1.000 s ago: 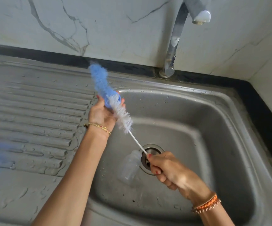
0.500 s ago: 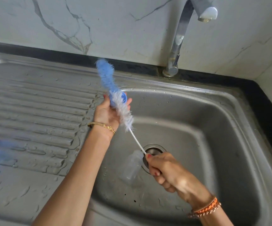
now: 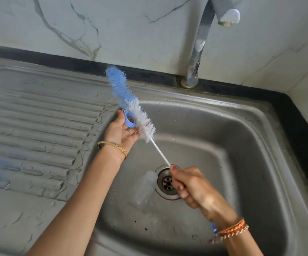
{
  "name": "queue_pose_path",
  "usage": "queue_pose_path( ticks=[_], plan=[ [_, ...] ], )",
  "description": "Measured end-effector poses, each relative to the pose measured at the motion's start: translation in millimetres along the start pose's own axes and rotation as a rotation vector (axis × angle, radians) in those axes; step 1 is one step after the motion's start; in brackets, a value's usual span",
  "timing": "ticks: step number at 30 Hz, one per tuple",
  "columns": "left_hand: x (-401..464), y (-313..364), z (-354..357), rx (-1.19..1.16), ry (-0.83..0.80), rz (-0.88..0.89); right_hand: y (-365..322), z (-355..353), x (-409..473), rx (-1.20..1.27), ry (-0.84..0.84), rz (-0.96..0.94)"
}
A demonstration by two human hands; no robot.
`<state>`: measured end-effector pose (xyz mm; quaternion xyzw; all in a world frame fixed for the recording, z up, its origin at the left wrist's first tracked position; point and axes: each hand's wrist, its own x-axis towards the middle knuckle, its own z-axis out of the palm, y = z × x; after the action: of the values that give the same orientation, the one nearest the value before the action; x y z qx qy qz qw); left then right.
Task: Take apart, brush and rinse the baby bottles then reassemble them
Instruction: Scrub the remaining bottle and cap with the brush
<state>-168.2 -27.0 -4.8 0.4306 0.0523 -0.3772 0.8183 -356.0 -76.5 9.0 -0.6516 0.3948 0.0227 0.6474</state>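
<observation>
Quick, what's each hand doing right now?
Left hand: holds the blue bottle ring.
Right hand: grips the brush handle.

Wet steel sink (image 3: pixel 251 126); clear bottle (image 3: pixel 144 191) lying in basin, touching drain (image 3: pixel 168 183).

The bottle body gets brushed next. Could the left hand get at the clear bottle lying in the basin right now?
Probably not yet: the left hand holds a blue ring. The path down to the bottle looks free.
</observation>
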Motion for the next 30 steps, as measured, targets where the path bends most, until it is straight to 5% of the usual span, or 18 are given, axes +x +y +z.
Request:
queue_pose_path(
  ticks=[5,9,12,16,18,23,30],
  plan=[
    [3,8,-6,-0.067,0.05,0.042,18,-18,18,-0.096,0.493,-0.285],
    [3,3,-8,0.039,0.064,0.054,21,-19,21,-0.047,0.552,-0.322],
    [6,-10,-11,0.434,0.109,0.109,20,-19,18,-0.224,0.601,-0.36],
    [7,-27,-20,1.485,0.115,0.514,18,-15,13,-0.377,0.635,-0.356],
    [5,-30,-22,1.763,0.025,0.451,18,-14,13,-0.398,0.628,-0.343],
    [12,-34,-29,2.036,-0.058,0.288,18,-20,11,-0.433,0.634,-0.298],
    [21,-50,-48,2.126,-0.091,0.044,15,-22,8,-0.528,0.603,-0.239]
  ],
)
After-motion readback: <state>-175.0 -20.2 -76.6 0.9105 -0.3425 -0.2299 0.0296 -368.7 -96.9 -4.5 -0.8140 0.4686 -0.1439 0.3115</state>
